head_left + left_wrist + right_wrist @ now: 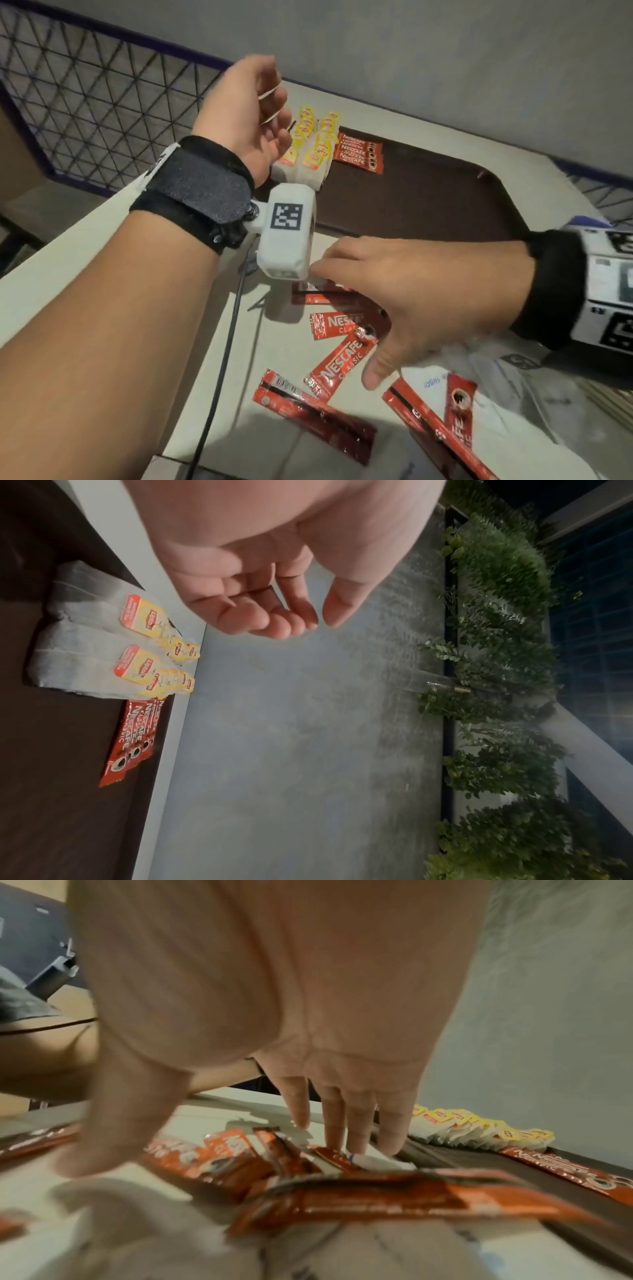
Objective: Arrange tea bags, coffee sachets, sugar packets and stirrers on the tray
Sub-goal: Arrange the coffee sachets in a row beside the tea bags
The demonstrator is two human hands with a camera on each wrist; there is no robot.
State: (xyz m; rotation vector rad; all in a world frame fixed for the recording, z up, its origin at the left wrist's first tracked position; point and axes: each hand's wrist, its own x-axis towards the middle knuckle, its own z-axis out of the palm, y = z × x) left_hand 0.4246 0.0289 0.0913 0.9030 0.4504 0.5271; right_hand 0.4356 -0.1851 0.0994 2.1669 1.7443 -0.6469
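Note:
A dark brown tray (428, 192) lies on the pale table. Rows of yellow-tagged tea bags (308, 147) (103, 653) fill its far left corner, with a few red coffee sachets (359, 152) (131, 734) beside them. My left hand (277, 113) (318, 622) hovers above the tea bags, fingers loosely curled and holding nothing. Several loose red coffee sachets (342, 363) (411, 1196) are scattered on the table in front of the tray. My right hand (376, 298) is spread over them, and its straight fingertips (337, 1139) touch a sachet and a small white packet (377, 1160).
A crumpled clear plastic bag (513, 394) lies at the near right, partly over some sachets. A black cable (222, 359) runs from the left wrist camera across the table's left side. A grey wall stands behind the tray, and a mesh railing (85, 96) stands at the left.

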